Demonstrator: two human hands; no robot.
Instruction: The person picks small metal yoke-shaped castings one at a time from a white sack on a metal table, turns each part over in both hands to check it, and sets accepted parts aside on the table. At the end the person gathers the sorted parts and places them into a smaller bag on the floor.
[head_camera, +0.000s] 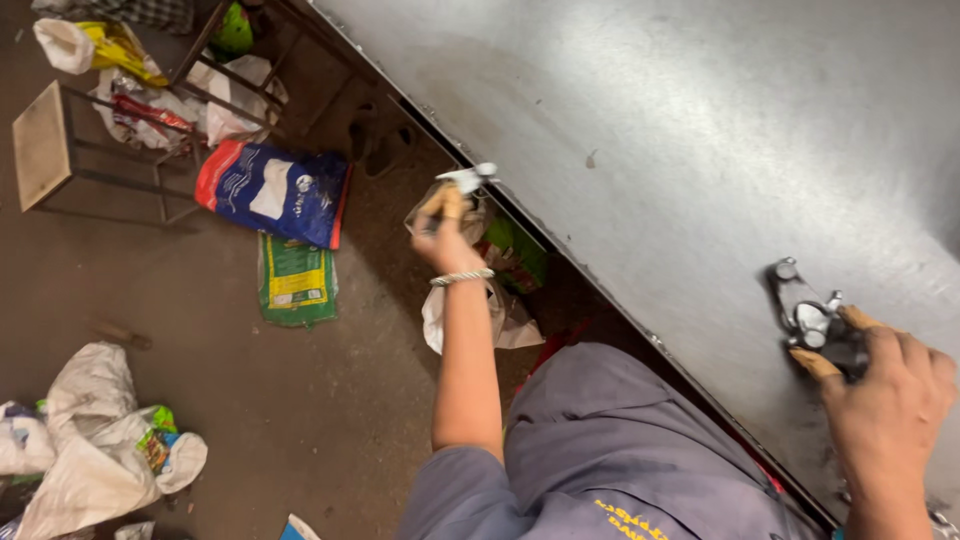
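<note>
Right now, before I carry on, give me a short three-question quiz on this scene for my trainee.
1. True or false: the right hand rests on a shiny metal part lying on the grey metal table.
2. Multiple choice: the left hand reaches down toward (A) the wooden stool, (B) a clear plastic bag by the table edge, (C) the blue sack.
3. Fill in: on the left wrist sits a silver ____.

Key: 1 true; 2 B; 3 bangle.
</note>
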